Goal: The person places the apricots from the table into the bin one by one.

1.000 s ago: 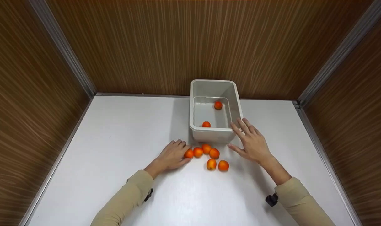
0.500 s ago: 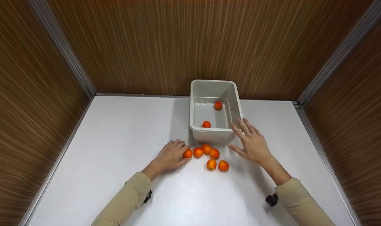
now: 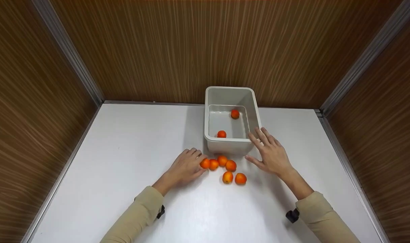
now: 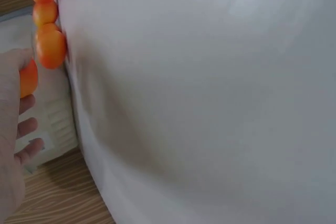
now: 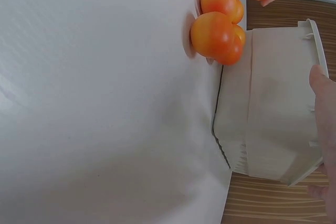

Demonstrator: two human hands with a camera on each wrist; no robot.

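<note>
Centre of the head view: the left hand [image 3: 186, 166] is pinching the leftmost orange fruit [image 3: 204, 163] between curled fingers [image 3: 195, 153] on the white bench [image 3: 124, 162]. The right hand [image 3: 272, 155] is resting with fingers spread straight, touching the grey tub's [image 3: 230, 145] right corner. Four loose fruits [image 3: 227, 177] are lying between the hands; two fruits in the tub [image 3: 222, 134] are sitting above them.

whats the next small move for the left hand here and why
Probably lift the fruit pinched by the left hand and carry it over the tub rim. Two fruits already lie inside, four more wait on the table, and the right hand rests open against the tub's side.
</note>
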